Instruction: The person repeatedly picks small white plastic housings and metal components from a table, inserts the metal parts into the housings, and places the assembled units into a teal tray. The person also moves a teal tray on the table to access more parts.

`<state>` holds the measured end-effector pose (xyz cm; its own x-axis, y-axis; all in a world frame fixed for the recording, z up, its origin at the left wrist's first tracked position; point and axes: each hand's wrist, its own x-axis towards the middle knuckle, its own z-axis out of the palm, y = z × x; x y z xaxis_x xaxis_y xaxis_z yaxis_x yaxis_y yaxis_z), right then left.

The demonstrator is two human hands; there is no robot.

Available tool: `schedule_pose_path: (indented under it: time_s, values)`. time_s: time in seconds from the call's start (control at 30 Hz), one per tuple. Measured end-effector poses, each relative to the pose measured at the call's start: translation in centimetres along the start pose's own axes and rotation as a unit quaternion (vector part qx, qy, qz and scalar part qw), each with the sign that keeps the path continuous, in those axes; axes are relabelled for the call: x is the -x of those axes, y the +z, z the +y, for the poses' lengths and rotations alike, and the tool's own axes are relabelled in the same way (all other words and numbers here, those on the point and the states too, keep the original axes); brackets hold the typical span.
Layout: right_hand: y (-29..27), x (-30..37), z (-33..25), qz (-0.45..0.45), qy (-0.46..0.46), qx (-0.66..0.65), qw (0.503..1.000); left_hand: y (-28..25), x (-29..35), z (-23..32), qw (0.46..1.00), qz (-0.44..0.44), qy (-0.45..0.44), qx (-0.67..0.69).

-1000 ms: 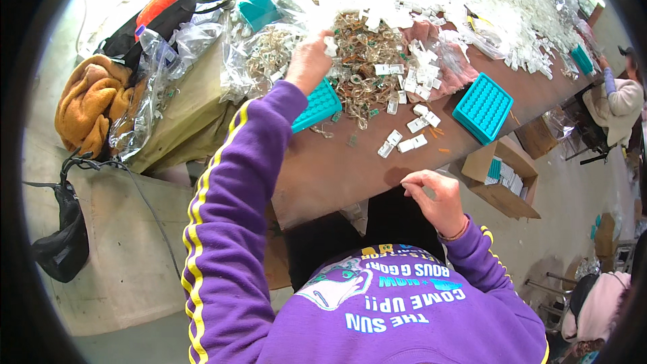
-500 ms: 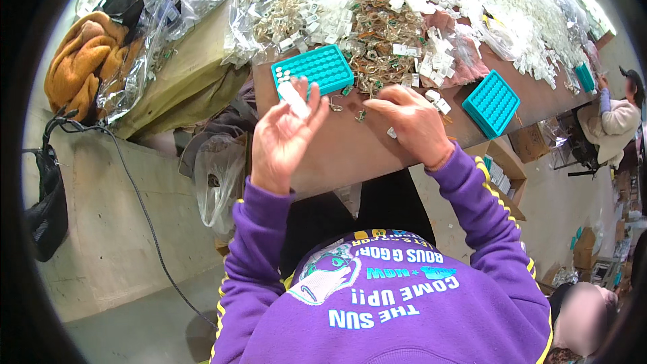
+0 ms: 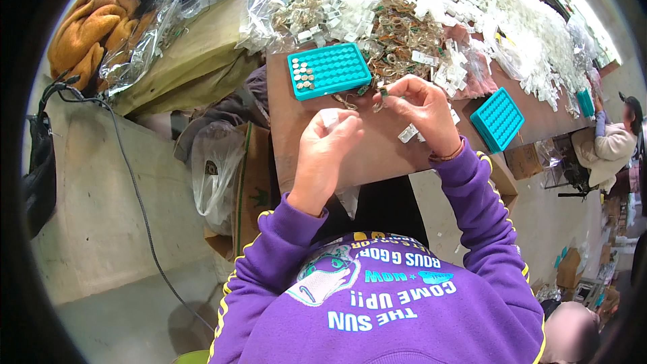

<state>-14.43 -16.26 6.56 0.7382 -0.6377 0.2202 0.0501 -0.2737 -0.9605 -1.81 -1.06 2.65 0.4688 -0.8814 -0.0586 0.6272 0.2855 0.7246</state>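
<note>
My left hand is closed round a small white plastic piece, which shows between the thumb and fingers. To the right, my right hand pinches a small green circuit board with thin wires at its fingertips. The hands are apart, over the near part of the table. Just beyond them sits a teal tray with round wells; several small round discs fill its left side. Loose white plastic casings lie under and beside my right hand. A short wired piece lies between tray and left hand.
A tangle of wired boards is heaped behind the tray, with a large pile of white plastic parts beyond. A second teal tray stands at the right edge. Another person sits farther right. A cable hangs at left.
My left hand has turned and closed round the white piece, moving right and nearer. My right hand now holds up a wired board. The view has shifted, and more discs show in the tray.
</note>
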Motion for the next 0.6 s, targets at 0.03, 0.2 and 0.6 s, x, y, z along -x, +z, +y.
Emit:
schedule_pose_path:
  time_s: [0.03, 0.2, 0.6]
  values:
    - [0.6, 0.3, -0.3, -0.02, 0.012, -0.045, 0.999, 0.5, -0.2, -0.1, 0.999, 0.022, 0.017, -0.043]
    - [3.9, 1.7, -1.1, 0.053, -0.17, 0.263, 0.948, 1.9, -0.9, -0.6, 0.985, 0.053, 0.127, -0.103]
    - [3.2, 4.1, -1.6, -0.071, 0.208, -0.317, 0.923, 0.6, 0.0, 0.8, 0.996, -0.01, 0.084, -0.031]
